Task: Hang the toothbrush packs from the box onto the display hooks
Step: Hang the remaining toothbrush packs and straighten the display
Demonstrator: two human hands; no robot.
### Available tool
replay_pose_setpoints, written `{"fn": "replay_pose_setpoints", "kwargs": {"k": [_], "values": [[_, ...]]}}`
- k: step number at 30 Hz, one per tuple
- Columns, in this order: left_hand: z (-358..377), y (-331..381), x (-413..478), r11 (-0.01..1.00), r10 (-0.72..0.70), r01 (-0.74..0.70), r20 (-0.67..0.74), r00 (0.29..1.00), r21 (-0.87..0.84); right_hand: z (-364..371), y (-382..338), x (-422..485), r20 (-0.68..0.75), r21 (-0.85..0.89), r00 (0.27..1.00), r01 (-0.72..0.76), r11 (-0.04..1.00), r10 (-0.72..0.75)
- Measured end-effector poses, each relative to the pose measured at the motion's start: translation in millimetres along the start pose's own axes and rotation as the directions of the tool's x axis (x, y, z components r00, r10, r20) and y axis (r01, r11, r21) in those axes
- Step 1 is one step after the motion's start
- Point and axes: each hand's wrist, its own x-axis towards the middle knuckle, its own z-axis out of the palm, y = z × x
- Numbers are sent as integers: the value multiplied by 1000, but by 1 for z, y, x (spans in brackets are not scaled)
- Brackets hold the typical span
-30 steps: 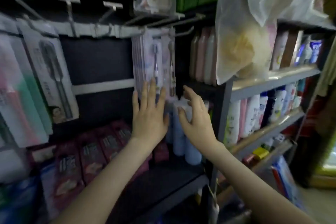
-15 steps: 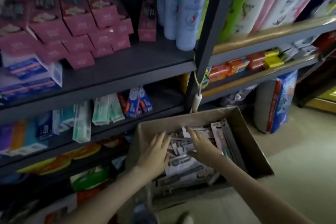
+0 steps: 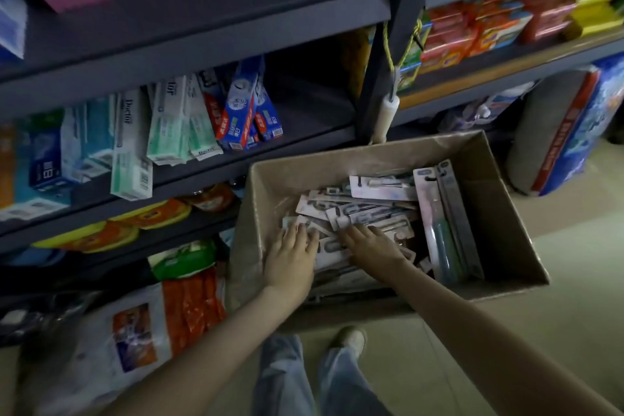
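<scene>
The toothbrush packs [image 3: 364, 213] lie in a loose, crisscrossed heap inside the cardboard box [image 3: 371, 154] on the floor, with a few more standing on edge [image 3: 439, 223] against the heap's right side. They look like flat card backs with clear plastic fronts, so I judge them light, fairly stiff along their length, slick where plastic meets plastic, and liable to crease at the thin punched top end. The sound place to take hold is probably across the card's edges near that punched end, which keeps the hole free for a hook. The left hand [image 3: 290, 257] rests flat on the near left of the heap, its grip released. The right hand [image 3: 371, 246] lies spread over the middle with fingers fairly straight, its grip also released as far as can be seen, the thumb being hidden. Overlapping packs may drag their neighbours up when one is lifted. The display hooks are out of view. The dark shelf post [image 3: 381, 84] and a white handle [image 3: 385, 116] hanging from it on yellow cord sit just behind the box. Toothpaste boxes [image 3: 175, 121] lean on the shelf [image 3: 202, 159] to the left, and a plastic bag [image 3: 135, 331] lies on the floor beside the box.
</scene>
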Motion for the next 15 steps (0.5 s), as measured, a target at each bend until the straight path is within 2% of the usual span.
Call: {"fn": "replay_pose_setpoints", "kwargs": {"k": [5,7,9,10,12,13,15], "values": [[13,15,0,999,4,-4,-3,1000,-43,-6,2,1,-113,11,994,15,1000,-13],[11,20,-3,977,-32,13,-89,996,-215,-14,4,-3,-231,122,972,-11,992,40],[1,24,-7,917,-95,-10,-242,966,-400,-31,6,-13,-384,306,911,-32,952,154],[-2,25,-10,894,-137,-20,-313,940,-448,-41,5,-17,-459,416,853,-39,908,247],[-9,26,-11,863,-173,-34,-359,917,-504,-66,0,-26,-507,676,721,-8,737,473],[-13,27,-11,850,-169,-47,-357,919,-524,-77,-5,-29,-469,778,679,15,628,565],[-18,31,-7,842,-149,-77,-367,918,-534,-99,-14,-33,-338,907,650,32,420,680]]}}
